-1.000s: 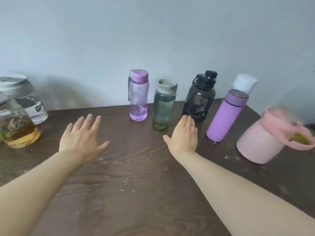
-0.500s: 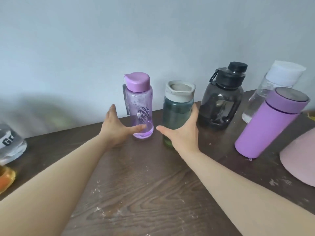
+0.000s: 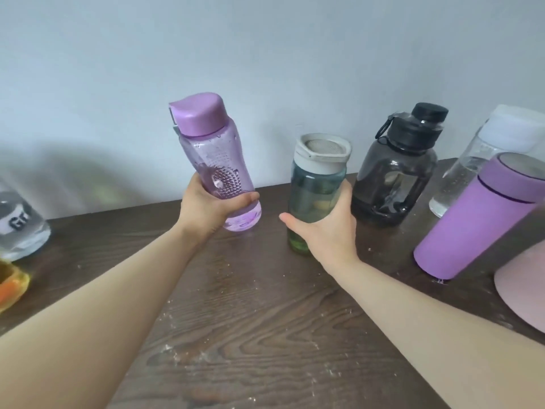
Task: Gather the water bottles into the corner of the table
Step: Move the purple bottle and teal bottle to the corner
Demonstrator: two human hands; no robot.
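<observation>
My left hand (image 3: pixel 206 208) grips the lower body of a clear purple bottle (image 3: pixel 212 154) with a purple cap, tilted left and lifted off the table. My right hand (image 3: pixel 327 231) wraps around a green-tinted bottle (image 3: pixel 315 184) with a grey lid, which stands on the dark wooden table (image 3: pixel 250 320). To the right stand a smoky black jug (image 3: pixel 395 172), a clear bottle with a white cap (image 3: pixel 483 160) and a matte purple flask (image 3: pixel 477 219), all near the back wall.
A pale pink container (image 3: pixel 525 287) sits at the right edge. At the left edge are a clear jar with a label (image 3: pixel 20 228) and an orange-yellow jar (image 3: pixel 11 284). A grey wall runs behind the table.
Both hands reached forward from flat over the table and closed around the two bottles. The purple bottle now tilts left and is raised; the view moved closer.
</observation>
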